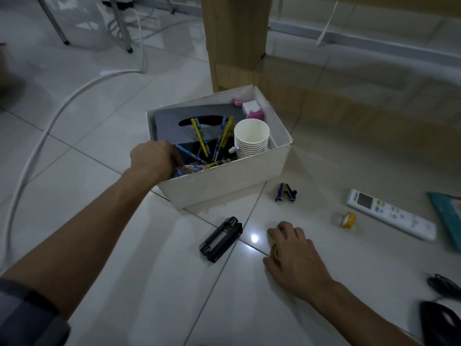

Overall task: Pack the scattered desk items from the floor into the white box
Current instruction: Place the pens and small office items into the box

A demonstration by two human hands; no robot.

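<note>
The white box (224, 186) stands on the tiled floor and holds a grey tissue holder (179, 121), a stack of paper cups (251, 138), several pens and pencils (199, 136) and pink items (252, 108). My left hand (156, 158) reaches over the box's left corner, its fingers curled among the pens; whether it holds one is hidden. My right hand (294, 253) is on the floor in front of the box, its fingers curled round a small yellow tape roll (275, 252).
On the floor lie a black stapler (220, 242), a blue staple remover (285, 193), another tape roll (348, 219), a white remote (389, 213), a teal packet (446, 216) and black items (441, 318) at right. A wooden desk leg (234, 33) stands behind the box; white cables (50, 126) run left.
</note>
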